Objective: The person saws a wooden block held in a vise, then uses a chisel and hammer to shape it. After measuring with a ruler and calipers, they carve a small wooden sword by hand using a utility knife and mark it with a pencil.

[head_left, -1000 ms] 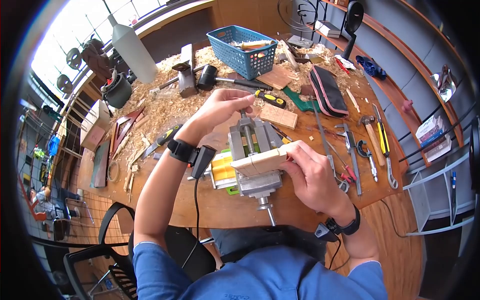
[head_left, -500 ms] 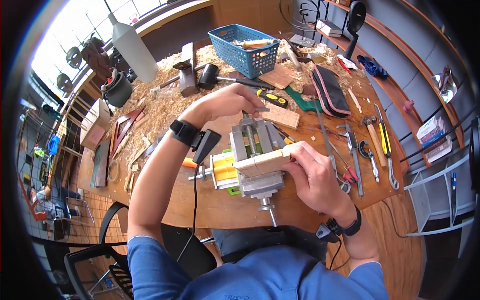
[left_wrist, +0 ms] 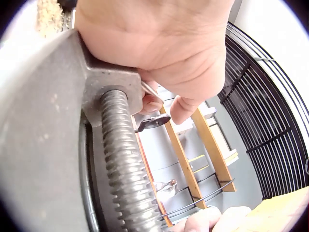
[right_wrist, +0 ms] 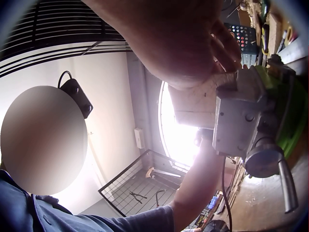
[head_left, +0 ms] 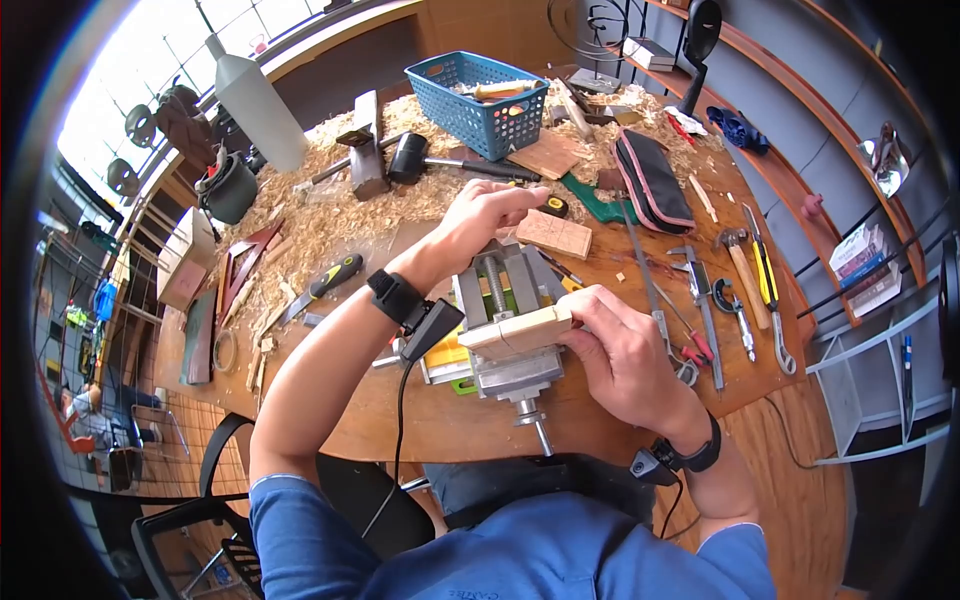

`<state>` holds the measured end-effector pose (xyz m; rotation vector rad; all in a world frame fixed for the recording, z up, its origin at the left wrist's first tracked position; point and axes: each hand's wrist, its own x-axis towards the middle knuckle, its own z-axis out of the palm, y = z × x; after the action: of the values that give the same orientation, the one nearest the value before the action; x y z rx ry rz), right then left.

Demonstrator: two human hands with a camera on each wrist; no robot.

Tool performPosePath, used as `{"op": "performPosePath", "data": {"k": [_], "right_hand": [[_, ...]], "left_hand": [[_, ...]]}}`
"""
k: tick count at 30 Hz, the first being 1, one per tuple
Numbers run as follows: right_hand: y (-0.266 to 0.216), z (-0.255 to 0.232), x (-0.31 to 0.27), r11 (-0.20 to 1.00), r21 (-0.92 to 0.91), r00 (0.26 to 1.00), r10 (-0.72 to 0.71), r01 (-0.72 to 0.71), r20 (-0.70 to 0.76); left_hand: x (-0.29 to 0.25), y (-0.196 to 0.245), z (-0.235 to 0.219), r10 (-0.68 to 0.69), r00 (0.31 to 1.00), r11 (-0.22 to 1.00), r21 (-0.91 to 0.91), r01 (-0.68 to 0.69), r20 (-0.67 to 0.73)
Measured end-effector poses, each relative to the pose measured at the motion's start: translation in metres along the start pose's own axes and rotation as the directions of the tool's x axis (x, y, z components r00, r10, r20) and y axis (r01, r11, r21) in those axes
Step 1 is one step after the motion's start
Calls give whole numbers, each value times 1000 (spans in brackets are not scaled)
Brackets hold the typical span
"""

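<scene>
Currently, right hand (head_left: 632, 358) pinches wooden block (head_left: 515, 334) at vise (head_left: 515, 377); left hand (head_left: 478, 218) near screw (left_wrist: 123, 159), its grip unclear.

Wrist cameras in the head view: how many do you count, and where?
2: the left wrist camera, beside the vise, and the right wrist camera, below the right hand. None seems hidden.

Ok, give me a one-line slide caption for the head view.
Right hand gripping a pale rectangular wooden block at a grey metal vise, left hand by its far end.
</scene>
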<state>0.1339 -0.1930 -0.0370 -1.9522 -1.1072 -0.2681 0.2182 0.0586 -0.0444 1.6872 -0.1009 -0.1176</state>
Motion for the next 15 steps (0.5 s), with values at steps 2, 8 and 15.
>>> {"op": "performPosePath", "data": {"k": [2, 8, 15], "right_hand": [[0, 1, 0, 1000, 5, 1000, 6, -6, -9], [0, 3, 0, 1000, 31, 999, 5, -4, -32], [-1, 2, -1, 999, 30, 1000, 16, -15, -24]], "left_hand": [[-3, 4, 2, 31, 999, 999, 12, -31, -16], [-4, 0, 8, 194, 975, 929, 341, -147, -109], [-12, 3, 20, 366, 921, 780, 585, -223, -137]]}}
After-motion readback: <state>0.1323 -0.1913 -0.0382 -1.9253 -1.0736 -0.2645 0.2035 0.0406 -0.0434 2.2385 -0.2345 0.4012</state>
